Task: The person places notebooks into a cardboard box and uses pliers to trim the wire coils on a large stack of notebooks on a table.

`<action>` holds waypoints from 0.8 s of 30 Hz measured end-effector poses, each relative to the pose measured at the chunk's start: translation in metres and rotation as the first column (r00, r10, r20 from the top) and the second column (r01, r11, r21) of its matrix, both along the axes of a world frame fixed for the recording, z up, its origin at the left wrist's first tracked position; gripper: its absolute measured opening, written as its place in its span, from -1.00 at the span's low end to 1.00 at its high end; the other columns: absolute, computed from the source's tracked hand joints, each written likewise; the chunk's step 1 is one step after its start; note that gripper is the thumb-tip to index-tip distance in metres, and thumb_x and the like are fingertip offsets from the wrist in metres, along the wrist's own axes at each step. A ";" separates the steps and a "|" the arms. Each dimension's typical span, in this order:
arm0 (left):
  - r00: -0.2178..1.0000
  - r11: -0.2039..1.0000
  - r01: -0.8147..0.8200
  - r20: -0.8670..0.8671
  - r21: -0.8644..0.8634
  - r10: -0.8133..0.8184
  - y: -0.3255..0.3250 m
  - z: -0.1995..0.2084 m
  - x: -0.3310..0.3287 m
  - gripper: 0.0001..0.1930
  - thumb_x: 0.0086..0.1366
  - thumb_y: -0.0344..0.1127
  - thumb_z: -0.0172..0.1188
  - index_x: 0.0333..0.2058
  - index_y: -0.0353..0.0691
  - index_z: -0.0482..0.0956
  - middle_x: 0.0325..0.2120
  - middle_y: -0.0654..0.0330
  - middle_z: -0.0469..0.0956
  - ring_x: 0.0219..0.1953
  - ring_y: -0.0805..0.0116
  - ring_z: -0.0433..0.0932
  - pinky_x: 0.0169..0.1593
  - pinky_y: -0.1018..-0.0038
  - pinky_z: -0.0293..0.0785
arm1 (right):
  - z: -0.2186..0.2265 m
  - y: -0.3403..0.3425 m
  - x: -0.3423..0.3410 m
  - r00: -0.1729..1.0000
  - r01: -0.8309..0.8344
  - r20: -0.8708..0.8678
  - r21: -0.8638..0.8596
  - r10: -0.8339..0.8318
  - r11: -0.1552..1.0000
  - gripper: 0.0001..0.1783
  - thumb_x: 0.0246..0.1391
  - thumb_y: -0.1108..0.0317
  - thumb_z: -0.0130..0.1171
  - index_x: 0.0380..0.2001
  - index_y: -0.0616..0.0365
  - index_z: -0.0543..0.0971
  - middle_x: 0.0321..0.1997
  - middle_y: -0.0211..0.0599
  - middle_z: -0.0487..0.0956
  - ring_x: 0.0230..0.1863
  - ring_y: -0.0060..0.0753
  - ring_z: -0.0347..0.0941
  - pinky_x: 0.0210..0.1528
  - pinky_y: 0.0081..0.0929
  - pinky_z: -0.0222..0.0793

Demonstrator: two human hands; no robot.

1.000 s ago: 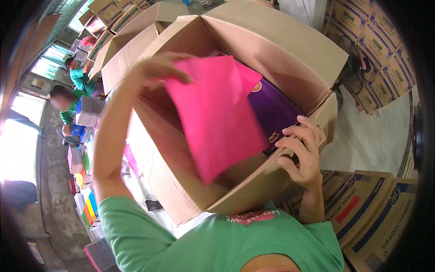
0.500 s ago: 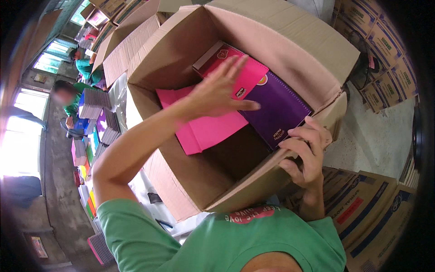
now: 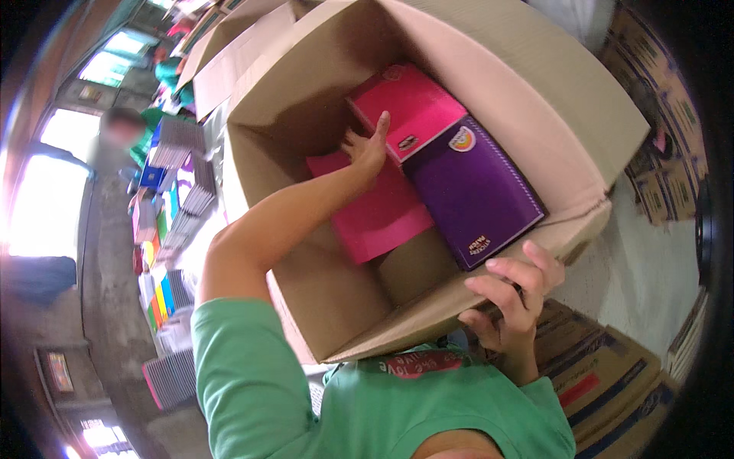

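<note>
A large open cardboard box [image 3: 527,107] fills the middle of the view. Inside it lie a purple spiral notebook [image 3: 474,191] and a hot-pink notebook [image 3: 428,107], side by side along the far right wall. A plain pink sheet or cover [image 3: 382,210] lies left of them, lower in the box. Reaching in over the left wall, my left hand [image 3: 368,153] is at the pink notebook's left edge with its fingers apart; whether it touches is unclear. My right hand [image 3: 516,294] curls its fingers at the box's near right rim, holding it.
Stacks of notebooks [image 3: 180,145] stand on a table to the left. A person in green [image 3: 153,126] is behind them. Another open carton [image 3: 229,69] adjoins the box at upper left. Closed cartons [image 3: 604,382] are at lower right, and more [image 3: 657,99] at far right.
My left hand has moved off the pink notebook's top, down and left to its edge. The pink sheet has shifted slightly. My right hand stays at the rim.
</note>
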State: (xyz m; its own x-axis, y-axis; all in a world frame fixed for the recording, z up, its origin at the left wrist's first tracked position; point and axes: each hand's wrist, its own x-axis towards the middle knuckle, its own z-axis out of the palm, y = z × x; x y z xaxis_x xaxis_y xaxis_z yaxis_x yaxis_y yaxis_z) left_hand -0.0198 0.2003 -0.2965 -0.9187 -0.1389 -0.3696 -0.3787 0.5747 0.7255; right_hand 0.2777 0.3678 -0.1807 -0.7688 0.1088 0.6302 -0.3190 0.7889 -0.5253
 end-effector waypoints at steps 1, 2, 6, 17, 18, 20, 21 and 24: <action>0.953 0.960 -0.239 0.223 0.145 0.203 -0.008 -0.013 -0.006 0.05 -0.04 0.52 -0.01 0.21 -0.24 0.10 0.19 0.05 0.18 0.21 0.05 0.17 0.21 0.14 0.09 | 0.000 0.001 0.003 1.000 -0.010 0.017 0.014 0.010 1.000 -0.66 -0.04 -0.17 0.13 -0.36 -0.23 0.58 -0.17 -0.53 0.45 0.08 -0.21 0.21 0.09 -0.14 -0.03; 0.950 0.920 -0.104 0.311 0.377 -0.021 -0.011 -0.024 -0.014 -0.06 0.02 0.45 0.00 0.18 -0.19 0.17 0.14 0.09 0.25 0.16 0.05 0.22 0.18 0.11 0.12 | 0.000 0.005 0.005 0.999 -0.029 0.023 0.030 0.028 0.999 -0.66 -0.02 -0.17 0.12 -0.35 -0.23 0.57 -0.17 -0.52 0.45 0.09 -0.20 0.20 0.09 -0.13 -0.02; 0.949 0.625 -0.216 0.311 0.751 -0.046 0.038 -0.014 -0.019 -0.15 -0.04 0.37 0.10 0.11 -0.10 0.29 -0.06 0.11 0.47 -0.08 0.11 0.44 -0.01 0.09 0.31 | -0.013 0.011 0.002 1.000 -0.016 -0.012 0.026 0.016 1.000 -0.63 0.05 -0.18 0.04 -0.35 -0.16 0.54 -0.15 -0.45 0.41 0.09 -0.14 0.17 0.12 -0.03 0.00; 0.916 0.217 -0.371 0.394 0.903 -0.070 0.057 0.014 -0.027 -0.28 0.09 0.28 -0.01 0.08 -0.14 0.34 -0.05 0.04 0.47 -0.03 0.13 0.46 0.03 0.15 0.39 | -0.001 0.009 -0.012 0.994 -0.107 -0.001 0.049 0.107 0.993 -0.54 0.12 -0.15 -0.05 -0.44 0.04 0.46 -0.27 -0.31 0.35 0.02 -0.13 0.17 0.24 0.04 -0.09; 0.926 0.241 -0.342 0.369 0.909 -0.079 0.056 0.021 -0.030 -0.28 0.08 0.25 0.00 0.08 -0.15 0.33 -0.02 0.03 0.44 0.00 0.12 0.44 0.05 0.14 0.35 | -0.002 0.007 -0.013 0.993 -0.117 0.004 0.057 0.117 0.991 -0.54 0.13 -0.15 -0.06 -0.44 0.05 0.45 -0.28 -0.31 0.35 0.02 -0.15 0.18 0.24 0.04 -0.09; 0.943 0.280 -0.286 0.321 0.916 -0.087 0.057 0.024 -0.037 -0.29 0.06 0.18 0.03 0.09 -0.17 0.32 0.05 0.00 0.38 0.06 0.09 0.39 0.10 0.13 0.29 | -0.005 0.007 -0.011 0.989 -0.150 0.016 0.076 0.149 0.986 -0.53 0.14 -0.14 -0.08 -0.45 0.06 0.45 -0.28 -0.30 0.34 0.01 -0.17 0.18 0.24 0.04 -0.09; 0.946 0.399 -0.285 0.322 0.871 -0.026 0.060 0.027 -0.042 -0.29 0.04 0.15 0.05 0.10 -0.18 0.31 0.09 0.00 0.34 0.09 0.08 0.35 0.12 0.14 0.24 | -0.004 0.008 -0.011 0.989 -0.148 -0.002 0.084 0.149 0.985 -0.53 0.14 -0.14 -0.09 -0.45 0.06 0.44 -0.29 -0.29 0.34 0.00 -0.18 0.18 0.24 0.04 -0.09; 0.951 0.737 -0.268 0.291 0.620 0.101 0.074 0.061 -0.029 -0.16 -0.03 0.10 0.03 0.22 -0.19 0.10 0.24 -0.04 0.09 0.26 0.07 0.08 0.25 0.04 -0.19 | -0.011 0.013 -0.010 0.990 -0.132 -0.037 0.106 0.137 0.986 -0.55 0.15 -0.12 -0.09 -0.46 0.06 0.44 -0.29 -0.29 0.34 -0.01 -0.21 0.19 0.24 0.03 -0.07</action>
